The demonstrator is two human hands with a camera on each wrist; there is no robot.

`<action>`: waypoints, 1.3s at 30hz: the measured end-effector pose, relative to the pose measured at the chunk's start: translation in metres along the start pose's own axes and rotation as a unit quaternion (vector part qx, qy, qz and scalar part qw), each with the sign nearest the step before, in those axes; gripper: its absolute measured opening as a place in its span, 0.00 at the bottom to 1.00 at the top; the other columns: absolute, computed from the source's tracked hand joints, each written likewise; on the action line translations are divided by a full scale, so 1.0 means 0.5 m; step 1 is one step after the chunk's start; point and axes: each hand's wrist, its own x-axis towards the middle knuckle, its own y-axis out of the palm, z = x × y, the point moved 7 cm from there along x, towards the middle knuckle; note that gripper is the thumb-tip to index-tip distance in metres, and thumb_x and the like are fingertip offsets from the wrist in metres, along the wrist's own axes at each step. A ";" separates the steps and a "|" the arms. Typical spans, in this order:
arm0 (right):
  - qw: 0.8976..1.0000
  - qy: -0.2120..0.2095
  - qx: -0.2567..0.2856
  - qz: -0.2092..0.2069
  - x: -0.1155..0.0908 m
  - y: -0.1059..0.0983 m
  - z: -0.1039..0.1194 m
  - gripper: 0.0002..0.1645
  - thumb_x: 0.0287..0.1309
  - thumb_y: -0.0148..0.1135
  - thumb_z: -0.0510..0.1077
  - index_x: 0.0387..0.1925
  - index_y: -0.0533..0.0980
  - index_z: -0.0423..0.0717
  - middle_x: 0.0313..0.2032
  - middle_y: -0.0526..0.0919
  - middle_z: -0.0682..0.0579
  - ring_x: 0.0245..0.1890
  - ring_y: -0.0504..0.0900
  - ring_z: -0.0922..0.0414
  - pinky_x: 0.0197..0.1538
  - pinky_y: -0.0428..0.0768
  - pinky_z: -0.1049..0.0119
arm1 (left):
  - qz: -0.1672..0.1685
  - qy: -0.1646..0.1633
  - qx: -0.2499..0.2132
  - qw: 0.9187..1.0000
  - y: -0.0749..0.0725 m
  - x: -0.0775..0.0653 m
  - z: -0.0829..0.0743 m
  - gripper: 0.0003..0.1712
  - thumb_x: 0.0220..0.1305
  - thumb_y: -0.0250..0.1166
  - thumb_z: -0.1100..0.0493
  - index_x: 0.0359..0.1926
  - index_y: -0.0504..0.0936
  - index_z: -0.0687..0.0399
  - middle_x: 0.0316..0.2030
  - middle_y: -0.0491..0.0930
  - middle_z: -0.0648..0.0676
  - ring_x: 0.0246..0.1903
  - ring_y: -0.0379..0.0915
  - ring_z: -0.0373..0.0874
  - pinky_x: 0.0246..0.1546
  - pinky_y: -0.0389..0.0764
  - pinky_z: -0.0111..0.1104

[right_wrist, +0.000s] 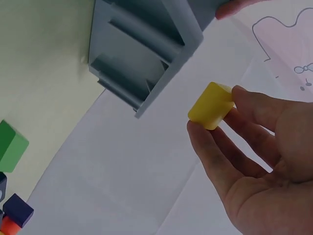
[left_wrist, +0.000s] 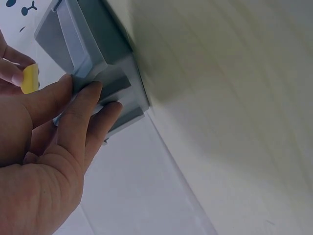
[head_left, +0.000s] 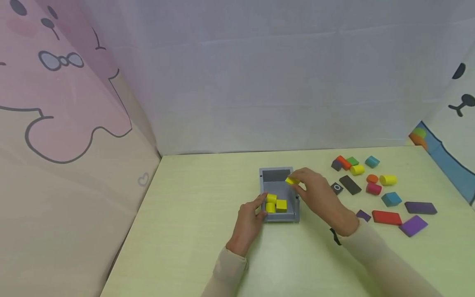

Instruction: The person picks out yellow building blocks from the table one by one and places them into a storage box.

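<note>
A grey rectangular box [head_left: 279,168] stands on the table, with several yellow blocks [head_left: 281,206] gathered in its near end. My left hand [head_left: 248,222] grips the box's left wall near the front corner; the left wrist view shows its fingers against the outer side of the box [left_wrist: 115,83]. Over the box's right side, my right hand [head_left: 319,196] pinches another yellow block [right_wrist: 211,106] between thumb and fingertips. That block is held above the box floor, apart from the blocks inside.
Right of the box lie scattered coloured blocks, among them a red slab [head_left: 386,217], a purple slab [head_left: 413,225], a blue block [head_left: 391,199], a black slab [head_left: 350,185] and a yellow cylinder [head_left: 388,180]. A pale curtain [head_left: 267,95] hangs behind the table [head_left: 193,214].
</note>
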 end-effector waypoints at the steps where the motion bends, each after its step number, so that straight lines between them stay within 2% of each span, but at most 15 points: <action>1: 1.000 -0.003 0.000 0.004 0.002 0.004 0.002 0.17 0.63 0.73 0.32 0.53 0.85 0.35 0.52 0.87 0.40 0.50 0.86 0.42 0.55 0.87 0.46 | 0.000 0.000 -0.001 1.000 0.000 0.000 0.000 0.34 0.67 0.69 0.74 0.73 0.76 0.59 0.69 0.76 0.59 0.70 0.72 0.56 0.69 0.76 0.47; 6: 1.000 -0.024 -0.008 0.018 0.011 0.018 0.013 0.17 0.62 0.73 0.30 0.53 0.85 0.36 0.51 0.87 0.40 0.53 0.86 0.42 0.57 0.86 0.45 | -0.001 0.001 0.001 1.000 0.001 0.000 -0.002 0.35 0.67 0.68 0.75 0.73 0.75 0.59 0.69 0.76 0.60 0.70 0.72 0.56 0.70 0.75 0.47; 12: 0.997 -0.070 -0.026 0.028 0.022 0.034 0.026 0.16 0.60 0.73 0.28 0.49 0.85 0.35 0.48 0.88 0.41 0.51 0.86 0.43 0.57 0.87 0.47 | -0.003 0.000 0.004 1.000 0.000 0.001 -0.001 0.35 0.66 0.69 0.74 0.73 0.75 0.59 0.69 0.76 0.59 0.70 0.72 0.55 0.70 0.75 0.48; 21: 0.994 -0.083 -0.017 0.064 0.032 0.060 0.030 0.13 0.60 0.71 0.25 0.46 0.85 0.34 0.45 0.88 0.42 0.48 0.86 0.44 0.57 0.87 0.48 | -0.004 0.009 0.005 1.000 -0.001 0.000 -0.001 0.34 0.66 0.68 0.75 0.72 0.75 0.62 0.68 0.77 0.60 0.69 0.73 0.56 0.69 0.76 0.48; 29: 0.991 -0.080 -0.049 0.096 0.034 0.082 0.032 0.15 0.59 0.73 0.26 0.48 0.84 0.31 0.45 0.86 0.41 0.47 0.86 0.45 0.56 0.87 0.51 | -0.003 0.005 0.008 1.000 0.001 -0.006 -0.006 0.35 0.66 0.68 0.75 0.73 0.75 0.60 0.69 0.76 0.60 0.68 0.74 0.57 0.68 0.76 0.49; 39: 0.985 -0.102 -0.096 0.104 0.041 0.094 0.042 0.13 0.59 0.69 0.23 0.45 0.85 0.32 0.42 0.87 0.42 0.44 0.86 0.47 0.53 0.88 0.53 | -0.004 0.009 0.002 1.000 0.002 -0.002 -0.004 0.35 0.66 0.68 0.75 0.73 0.75 0.59 0.69 0.77 0.59 0.69 0.73 0.56 0.69 0.76 0.48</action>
